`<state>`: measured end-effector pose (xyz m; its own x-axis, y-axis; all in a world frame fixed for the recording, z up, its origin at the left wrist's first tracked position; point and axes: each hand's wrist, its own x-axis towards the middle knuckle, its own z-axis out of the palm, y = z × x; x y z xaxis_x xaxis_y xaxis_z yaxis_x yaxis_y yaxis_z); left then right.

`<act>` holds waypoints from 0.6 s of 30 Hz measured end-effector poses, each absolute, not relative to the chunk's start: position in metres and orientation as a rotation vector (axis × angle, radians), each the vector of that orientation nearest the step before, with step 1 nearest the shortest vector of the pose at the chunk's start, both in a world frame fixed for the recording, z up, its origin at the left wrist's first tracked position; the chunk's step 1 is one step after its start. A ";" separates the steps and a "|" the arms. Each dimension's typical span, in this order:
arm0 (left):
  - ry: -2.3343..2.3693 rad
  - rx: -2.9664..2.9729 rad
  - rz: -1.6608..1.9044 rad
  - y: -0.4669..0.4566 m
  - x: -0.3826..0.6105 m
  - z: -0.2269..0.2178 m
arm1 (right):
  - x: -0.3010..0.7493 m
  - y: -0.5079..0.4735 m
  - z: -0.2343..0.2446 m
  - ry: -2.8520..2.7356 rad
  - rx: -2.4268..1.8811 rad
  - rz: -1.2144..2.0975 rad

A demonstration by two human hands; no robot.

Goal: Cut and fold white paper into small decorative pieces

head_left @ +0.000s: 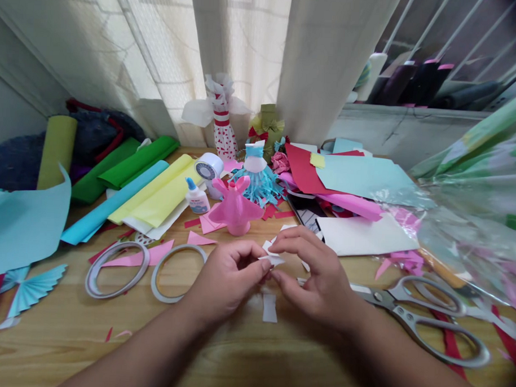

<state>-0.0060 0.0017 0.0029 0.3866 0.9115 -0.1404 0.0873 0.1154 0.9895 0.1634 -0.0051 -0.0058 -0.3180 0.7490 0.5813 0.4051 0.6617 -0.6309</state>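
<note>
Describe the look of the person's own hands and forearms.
The left hand and right hand are ungloved, with no rings visible. The left forearm and right forearm are bare as far as the picture shows: no sleeves, watch, bracelet or clear markings. Fingernail detail is too small to tell.

You've got decent room on the near table (218,356), but 2 tape rolls (93,278) crowd your left hand (227,280), scissors (397,308) your right hand (318,269).
</note>
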 end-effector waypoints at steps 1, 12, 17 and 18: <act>1.020 1.343 0.781 0.002 -0.006 0.004 | 0.163 -0.005 -0.006 -1.946 -0.910 0.479; 1.030 1.347 0.780 0.001 -0.005 0.004 | 0.158 -0.005 -0.002 -1.901 -0.927 0.487; 1.005 1.277 0.782 0.002 -0.005 0.001 | 0.158 -0.006 -0.003 -1.914 -0.923 0.376; 0.998 1.262 0.782 0.002 -0.005 0.001 | 0.158 -0.006 -0.003 -1.923 -0.920 0.350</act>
<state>-0.0049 0.0020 0.0006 0.3891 0.9054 -0.1697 0.0516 0.1625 0.9854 0.1580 -0.0058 -0.0033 -0.2737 0.7244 0.6327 0.4552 0.6770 -0.5783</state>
